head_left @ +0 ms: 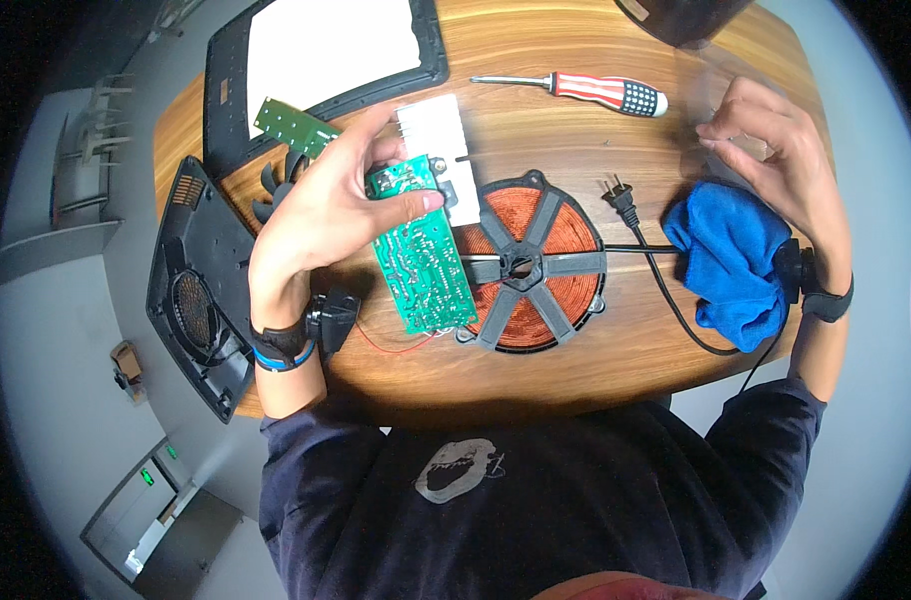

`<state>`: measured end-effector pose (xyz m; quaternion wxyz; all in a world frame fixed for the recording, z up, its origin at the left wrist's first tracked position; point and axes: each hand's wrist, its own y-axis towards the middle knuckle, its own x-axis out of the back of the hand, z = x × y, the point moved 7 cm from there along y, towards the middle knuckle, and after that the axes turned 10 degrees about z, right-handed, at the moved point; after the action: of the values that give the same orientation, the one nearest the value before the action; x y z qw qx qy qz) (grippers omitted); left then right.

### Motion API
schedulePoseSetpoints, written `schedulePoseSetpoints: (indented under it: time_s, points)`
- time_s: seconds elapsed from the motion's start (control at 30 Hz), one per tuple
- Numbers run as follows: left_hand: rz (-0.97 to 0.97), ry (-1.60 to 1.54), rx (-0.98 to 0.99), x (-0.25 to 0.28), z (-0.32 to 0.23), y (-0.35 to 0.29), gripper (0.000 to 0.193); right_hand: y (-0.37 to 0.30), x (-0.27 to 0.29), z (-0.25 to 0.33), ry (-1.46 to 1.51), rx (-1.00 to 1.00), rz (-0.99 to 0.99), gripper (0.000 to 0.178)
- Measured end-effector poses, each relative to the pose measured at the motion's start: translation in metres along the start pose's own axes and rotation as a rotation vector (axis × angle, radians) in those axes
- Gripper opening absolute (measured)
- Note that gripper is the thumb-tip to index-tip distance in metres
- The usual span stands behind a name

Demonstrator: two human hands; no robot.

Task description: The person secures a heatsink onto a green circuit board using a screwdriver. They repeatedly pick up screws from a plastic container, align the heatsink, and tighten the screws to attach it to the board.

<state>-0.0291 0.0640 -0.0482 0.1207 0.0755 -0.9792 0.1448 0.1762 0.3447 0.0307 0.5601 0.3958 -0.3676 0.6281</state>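
Observation:
My left hand [341,205] is closed around the upper part of a green circuit board [421,265], thumb across its soldered face. A pale finned heat sink [459,205] is fixed along the board's far right side. Thin wires leave the board's lower end, one of them red. Right of the board, partly covered by it, lies a round copper induction coil [571,240] with black spokes. My right hand [771,145] is raised at the table's right, over a see-through container [714,85]. Its thumb and fingertips are pinched together; whatever they hold is too small to tell.
A screwdriver [611,90] with a flag-patterned handle lies at the back. A blue cloth [731,260] sits at the right beside a power plug [621,198] and its cord. At the left are a black housing [201,290], a framed white panel [326,45], a fan [273,190] and a smaller board [294,127].

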Motion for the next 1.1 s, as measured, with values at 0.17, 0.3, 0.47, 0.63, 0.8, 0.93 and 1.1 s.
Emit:
schedulePoseSetpoints:
  time_s: [0.17,0.3,0.47,0.63,0.8,0.93,1.1]
  points:
    - [0.021,-0.026,-0.008,-0.001,-0.006,-0.005,0.085,0.023,-0.011,0.031,0.112,0.078,0.065,0.010]
    - [0.028,0.099,0.017,0.005,-0.001,-0.006,0.082,0.038,-0.021,0.064,0.125,0.146,0.121,0.009]
    - [0.056,0.071,-0.046,0.006,-0.008,-0.008,0.067,0.060,-0.038,0.085,0.199,0.212,0.162,0.010]
    - [0.018,0.077,-0.046,0.011,-0.015,-0.012,0.063,0.079,-0.052,0.094,0.355,0.211,0.170,0.008]
    - [0.023,-0.032,-0.036,0.009,-0.017,-0.014,0.065,0.083,-0.069,0.094,0.596,0.170,0.182,0.014]
    - [0.013,-0.020,-0.098,0.008,-0.019,-0.013,0.065,0.082,-0.070,0.100,0.658,0.159,0.151,0.020]
    - [0.011,0.025,-0.086,0.008,-0.018,-0.012,0.066,0.080,-0.066,0.105,0.639,0.176,0.139,0.021]
